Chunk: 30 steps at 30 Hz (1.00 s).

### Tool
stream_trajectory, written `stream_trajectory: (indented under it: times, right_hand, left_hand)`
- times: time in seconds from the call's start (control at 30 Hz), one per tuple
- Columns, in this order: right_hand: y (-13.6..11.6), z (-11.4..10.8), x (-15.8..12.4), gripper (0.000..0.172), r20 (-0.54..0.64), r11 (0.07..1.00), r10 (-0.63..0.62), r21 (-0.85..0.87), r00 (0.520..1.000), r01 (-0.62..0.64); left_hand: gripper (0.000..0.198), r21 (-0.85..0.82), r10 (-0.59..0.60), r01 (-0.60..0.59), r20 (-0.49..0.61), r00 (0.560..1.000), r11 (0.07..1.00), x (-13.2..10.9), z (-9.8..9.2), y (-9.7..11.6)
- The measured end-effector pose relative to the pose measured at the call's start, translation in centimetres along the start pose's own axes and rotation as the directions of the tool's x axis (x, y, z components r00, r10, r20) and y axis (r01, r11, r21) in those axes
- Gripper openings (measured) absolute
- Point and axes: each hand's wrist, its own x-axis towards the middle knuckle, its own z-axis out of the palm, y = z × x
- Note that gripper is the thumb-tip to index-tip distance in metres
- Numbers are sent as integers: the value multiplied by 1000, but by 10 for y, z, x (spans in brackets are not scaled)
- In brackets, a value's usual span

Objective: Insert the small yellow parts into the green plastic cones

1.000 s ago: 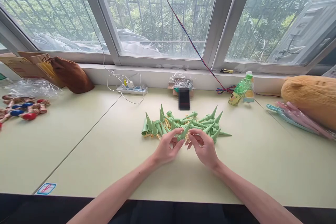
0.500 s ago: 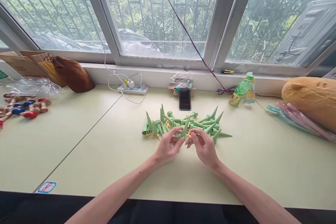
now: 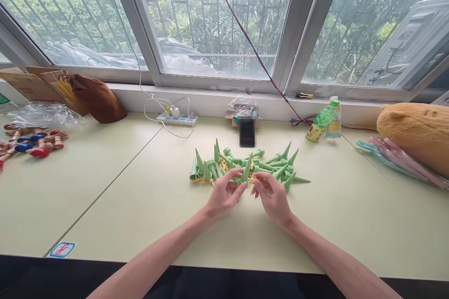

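Note:
My left hand (image 3: 224, 195) pinches a green cone-shaped spike (image 3: 246, 169) between thumb and fingers, its point tilted up and slightly right. Just right of it, my right hand (image 3: 273, 196) has thumb and fingertips drawn together. Something small and yellowish shows at those fingertips, but I cannot make out whether it is held or lies behind them. Beyond both hands spreads a pile of green spikes (image 3: 280, 163), some with ribbed caps, mixed with small yellow parts (image 3: 204, 181). The hands hide the pile's near middle.
Behind the pile stands a dark blurred object (image 3: 247, 131) before a small box (image 3: 233, 114). A power strip (image 3: 178, 119), a green bottle (image 3: 322, 119) and a plush thing (image 3: 414, 131) line the back. Wooden toys (image 3: 38, 142) and a brown pouch (image 3: 98, 98) lie left.
The spike in my left hand has tipped slightly more upright, its point moving left. My right fingertips have shifted a little. The pile looks the same.

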Motion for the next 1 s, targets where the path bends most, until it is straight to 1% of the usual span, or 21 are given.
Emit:
stream_trajectory:
  times: [0.17, 0.33, 0.5, 0.7, 0.87, 1.0]
  right_hand:
    - [0, 0, -1, 14, -10, 999, -6, -42, 1000, 5]
    - [3, 1, -3, 16, -8, 999, 4, -35, 1000, -4]
    - [3, 1, -3, 17, -1, 999, 6, -36, 1000, -6]
    - [1, 1, -4, 20, 9, 999, 32, -39, 999, -31]
    - [1, 1, -4, 20, 27, 996, 84, 23, 996, -84]
    - [-2, 1, -2, 22, 47, 979, 153, 126, 987, -158]
  left_hand:
    - [35, 52, 42, -43, 8, 999, 998, 0, -1, -2]
    - [35, 125, 100, -102, 21, 995, 987, -2, -1, -5]
    - [34, 175, 126, -130, 29, 992, 976, -3, -1, -5]
    - [34, 215, 190, -191, 23, 981, 958, -3, 1, -6]
    - [31, 223, 222, -224, 35, 975, 949, -2, 1, -8]
    - [30, 193, 261, -275, 94, 961, 942, -1, -1, -9]
